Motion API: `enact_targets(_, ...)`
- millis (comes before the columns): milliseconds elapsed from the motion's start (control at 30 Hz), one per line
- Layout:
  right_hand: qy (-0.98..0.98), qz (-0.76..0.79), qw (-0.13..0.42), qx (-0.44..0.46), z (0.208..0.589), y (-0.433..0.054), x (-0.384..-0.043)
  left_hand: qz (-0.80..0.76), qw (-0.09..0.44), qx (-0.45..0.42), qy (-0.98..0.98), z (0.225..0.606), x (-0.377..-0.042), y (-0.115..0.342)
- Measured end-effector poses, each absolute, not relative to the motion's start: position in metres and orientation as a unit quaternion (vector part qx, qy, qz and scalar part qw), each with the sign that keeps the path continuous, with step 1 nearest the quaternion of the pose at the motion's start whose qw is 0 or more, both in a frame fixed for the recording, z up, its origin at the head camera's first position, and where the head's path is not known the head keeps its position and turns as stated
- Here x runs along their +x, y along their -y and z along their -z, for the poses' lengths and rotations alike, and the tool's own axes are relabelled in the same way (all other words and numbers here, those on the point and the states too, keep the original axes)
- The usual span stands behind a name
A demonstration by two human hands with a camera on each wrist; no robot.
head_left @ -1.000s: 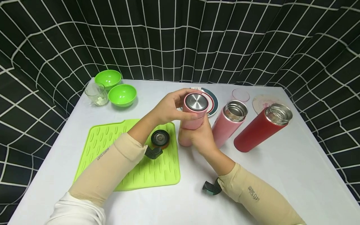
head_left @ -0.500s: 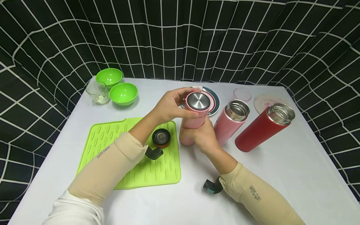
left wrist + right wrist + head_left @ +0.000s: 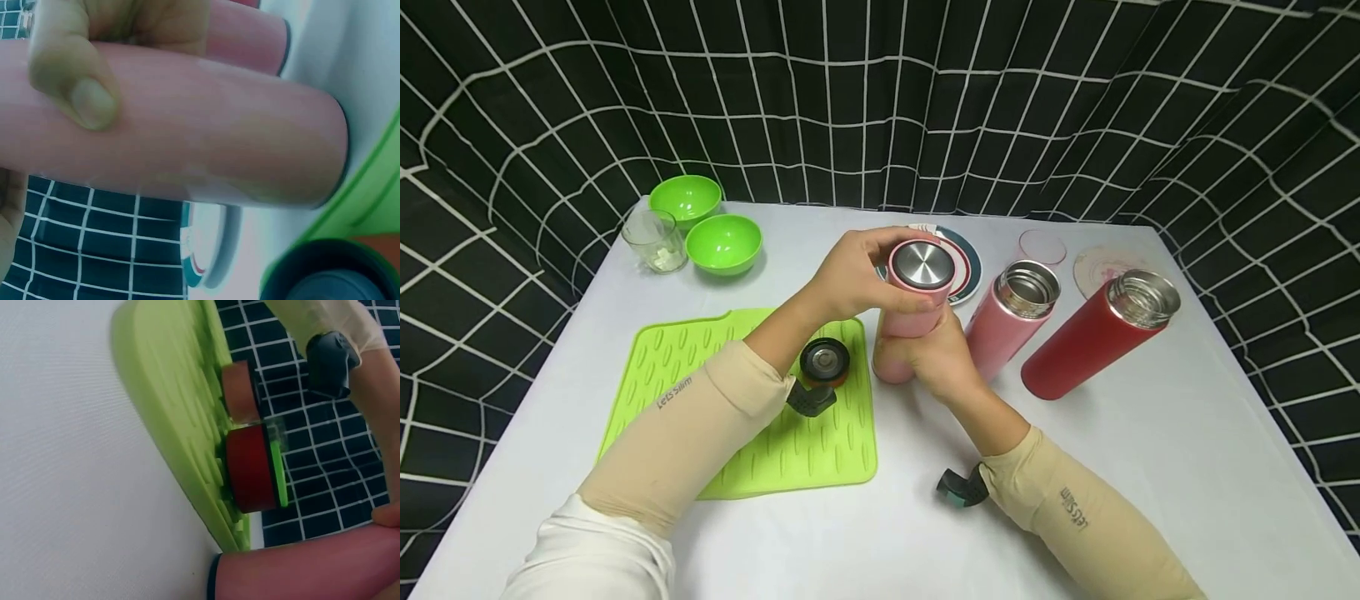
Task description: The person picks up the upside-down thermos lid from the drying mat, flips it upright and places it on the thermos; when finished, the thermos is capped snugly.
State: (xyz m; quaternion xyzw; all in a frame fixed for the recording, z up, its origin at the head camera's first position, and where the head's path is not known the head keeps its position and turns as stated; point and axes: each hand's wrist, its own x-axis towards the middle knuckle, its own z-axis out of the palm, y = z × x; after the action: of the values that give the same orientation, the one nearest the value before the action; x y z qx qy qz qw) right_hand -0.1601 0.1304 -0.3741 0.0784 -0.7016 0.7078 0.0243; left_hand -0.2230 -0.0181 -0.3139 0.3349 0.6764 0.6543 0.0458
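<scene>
In the head view, a pink thermos bottle (image 3: 910, 323) with a steel-topped lid (image 3: 923, 264) stands between my hands. My left hand (image 3: 859, 279) grips the lid, thumb across the near side and fingers round the back. Lower down, my right hand (image 3: 942, 354) wraps the body; its thumb (image 3: 94, 103) presses the wall in the left wrist view. Part of the bottle is hidden by the hands. Just right of it are an uncapped pink thermos bottle (image 3: 1009, 325) and an uncapped red thermos bottle (image 3: 1086, 346), both with steel necks.
A green drying mat (image 3: 662, 375) lies left, bearing a black-topped lid (image 3: 825, 362) and a red lid (image 3: 250, 469). Behind are green bowls (image 3: 725, 244), a glass (image 3: 655, 242) and a plate (image 3: 967, 258). A pinkish round item (image 3: 1093, 265) and a clear glass (image 3: 1042, 247) lie back right.
The whole head view has shifted slightly. Both hands keep the same hold on the pink thermos bottle and its lid; no turning of the lid can be made out.
</scene>
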Motion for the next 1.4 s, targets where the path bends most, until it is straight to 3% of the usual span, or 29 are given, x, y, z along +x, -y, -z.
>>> enact_targets(100, 0.699, -0.711, 0.017, 0.076, 0.375, -0.128, -0.159, -0.663, 0.076, 0.337, -0.664, 0.318, -0.224, 0.021)
enact_targets(333, 0.730, -0.680, 0.035, 0.062, 0.378, -0.126, -0.152, -0.636, 0.053, 0.364, -0.678, 0.322, -0.222, 0.021)
enact_targets(467, 0.793, -0.608, 0.023, 0.047, 0.383, -0.128, -0.131, -0.600, 0.064, 0.366, -0.709, 0.321, -0.220, 0.029)
enact_targets(733, 0.848, -0.519, -0.044, 0.100, 0.373, -0.150, -0.056, -0.377, 0.066, 0.278, -0.881, 0.301, -0.199, 0.120)
enact_targets(867, 0.859, -0.489, -0.076, 0.134, 0.368, -0.164, -0.036, -0.237, 0.096, 0.217, -0.942, 0.316, -0.185, 0.170)
enact_targets(1000, 0.848, -0.490, -0.071, 0.191, 0.368, -0.171, -0.031, -0.126, 0.124, 0.198, -0.964, 0.347, -0.183, 0.185)
enact_targets(1133, 0.832, -0.495, -0.062, 0.242, 0.372, -0.171, -0.033, -0.094, 0.115, 0.214, -0.965, 0.371, -0.182, 0.189)
enact_targets(1400, 0.841, -0.488, -0.087, 0.217, 0.377, -0.173, -0.035, -0.118, 0.115, 0.207, -0.964, 0.369, -0.174, 0.189)
